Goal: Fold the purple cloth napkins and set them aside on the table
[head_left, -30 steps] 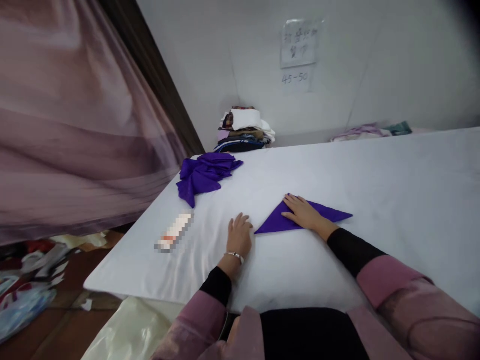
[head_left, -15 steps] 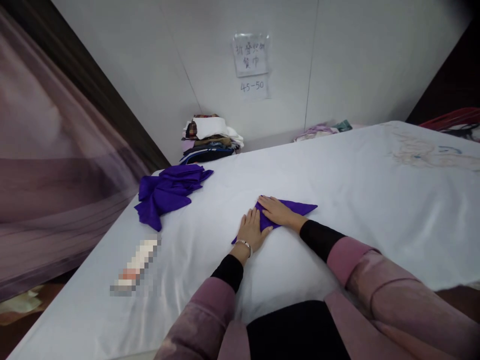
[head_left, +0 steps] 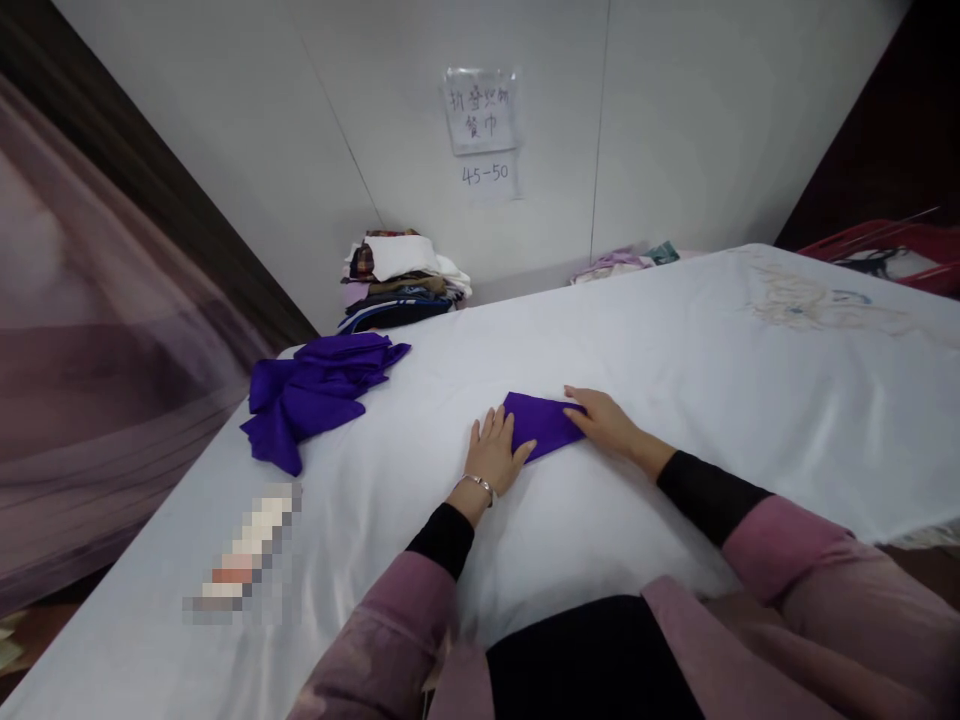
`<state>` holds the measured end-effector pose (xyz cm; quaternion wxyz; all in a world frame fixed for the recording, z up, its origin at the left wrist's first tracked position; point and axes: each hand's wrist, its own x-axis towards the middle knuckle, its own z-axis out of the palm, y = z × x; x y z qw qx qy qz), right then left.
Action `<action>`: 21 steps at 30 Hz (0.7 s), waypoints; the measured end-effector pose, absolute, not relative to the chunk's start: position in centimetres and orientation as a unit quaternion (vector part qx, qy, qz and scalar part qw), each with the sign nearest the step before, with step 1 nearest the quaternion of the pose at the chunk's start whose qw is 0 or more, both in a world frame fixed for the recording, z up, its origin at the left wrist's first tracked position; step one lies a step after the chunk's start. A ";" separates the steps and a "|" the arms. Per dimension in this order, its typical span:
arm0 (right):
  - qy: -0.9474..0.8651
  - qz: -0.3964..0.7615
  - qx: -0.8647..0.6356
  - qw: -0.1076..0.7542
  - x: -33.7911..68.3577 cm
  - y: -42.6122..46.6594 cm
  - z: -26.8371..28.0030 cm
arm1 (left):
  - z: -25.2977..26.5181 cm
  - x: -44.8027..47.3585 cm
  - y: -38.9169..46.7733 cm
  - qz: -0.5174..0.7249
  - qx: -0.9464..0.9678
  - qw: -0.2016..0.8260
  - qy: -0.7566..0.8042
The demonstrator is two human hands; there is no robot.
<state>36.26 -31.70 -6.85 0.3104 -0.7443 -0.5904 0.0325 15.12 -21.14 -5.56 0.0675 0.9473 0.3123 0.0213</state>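
Note:
A folded purple napkin (head_left: 541, 425) lies flat on the white-covered table in front of me. My left hand (head_left: 493, 452), wearing a bracelet, rests palm down over its left part with the fingers spread. At the right end of the cloth is my right hand (head_left: 602, 420). Its thumb lies on the napkin and its fingers reach along the far edge, apart from the thumb. That hand hides the napkin's right tip. Farther left sits a loose pile of purple napkins (head_left: 315, 390).
The white tablecloth (head_left: 675, 350) has an embroidered patch at the far right. A stack of folded cloths (head_left: 405, 280) stands by the wall, under a paper sign (head_left: 481, 112). A blurred-out object (head_left: 247, 550) lies at the left. Sheer curtain (head_left: 112, 380) hangs beside the table.
My right hand has slid right, from the middle of the napkin to its right end, uncovering the centre. My left hand stays on the left part. The view has shifted slightly.

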 end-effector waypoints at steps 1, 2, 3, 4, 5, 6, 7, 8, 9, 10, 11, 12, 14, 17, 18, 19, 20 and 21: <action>-0.556 0.046 -0.760 0.333 37.4 -32.4 -6.9 | -5.4 15.5 -21.0 0.022 0.949 0.071 0.306; -0.522 0.063 -0.774 0.353 38.4 -33.2 -7.1 | -5.3 16.0 -20.9 0.020 0.951 0.076 0.300; -0.492 0.080 -0.785 0.368 39.3 -33.8 -7.2 | -5.3 16.5 -20.8 0.018 0.952 0.080 0.295; -0.469 0.097 -0.791 0.380 39.9 -34.4 -7.3 | -5.3 17.0 -20.6 0.015 0.952 0.085 0.292; -0.456 0.113 -0.792 0.389 40.3 -34.9 -7.4 | -5.4 17.5 -20.4 0.013 0.952 0.088 0.292; -0.451 0.127 -0.790 0.396 40.5 -35.3 -7.5 | -5.6 17.9 -20.3 0.012 0.951 0.091 0.294; -0.452 0.138 -0.785 0.401 40.5 -35.5 -7.6 | -5.8 18.2 -20.2 0.011 0.951 0.093 0.296; -0.457 0.146 -0.780 0.403 40.5 -35.7 -7.8 | -6.1 18.5 -20.1 0.010 0.950 0.093 0.298; -0.461 0.150 -0.776 0.405 40.3 -35.8 -7.9 | -6.4 18.6 -20.0 0.009 0.950 0.092 0.299; -0.465 0.149 -0.773 0.405 40.2 -35.9 -8.0 | -6.7 18.7 -20.0 0.008 0.950 0.090 0.300; -0.468 0.145 -0.772 0.405 40.1 -35.9 -8.2 | -6.9 18.7 -20.0 0.009 0.950 0.087 0.299; -0.471 0.138 -0.771 0.406 40.0 -35.9 -8.3 | -7.1 18.6 -20.0 0.011 0.951 0.083 0.298; -0.475 0.121 -0.768 0.411 40.1 -35.9 -8.7 | -7.3 18.5 -20.2 0.015 0.952 0.077 0.296; -0.471 0.115 -0.766 0.421 40.2 -36.0 -9.0 | -7.3 18.3 -20.4 0.018 0.954 0.073 0.292; -0.468 0.118 -0.767 0.423 40.2 -36.1 -9.0 | -7.3 18.3 -20.4 0.015 0.954 0.074 0.290; -0.464 0.121 -0.768 0.424 40.2 -36.2 -9.0 | -7.2 18.3 -20.5 0.011 0.954 0.076 0.290; -0.460 0.122 -0.771 0.424 40.1 -36.3 -9.0 | -7.2 18.3 -20.5 0.006 0.954 0.078 0.289; -0.456 0.120 -0.773 0.424 40.0 -36.4 -9.0 | -7.2 18.3 -20.5 0.003 0.954 0.079 0.289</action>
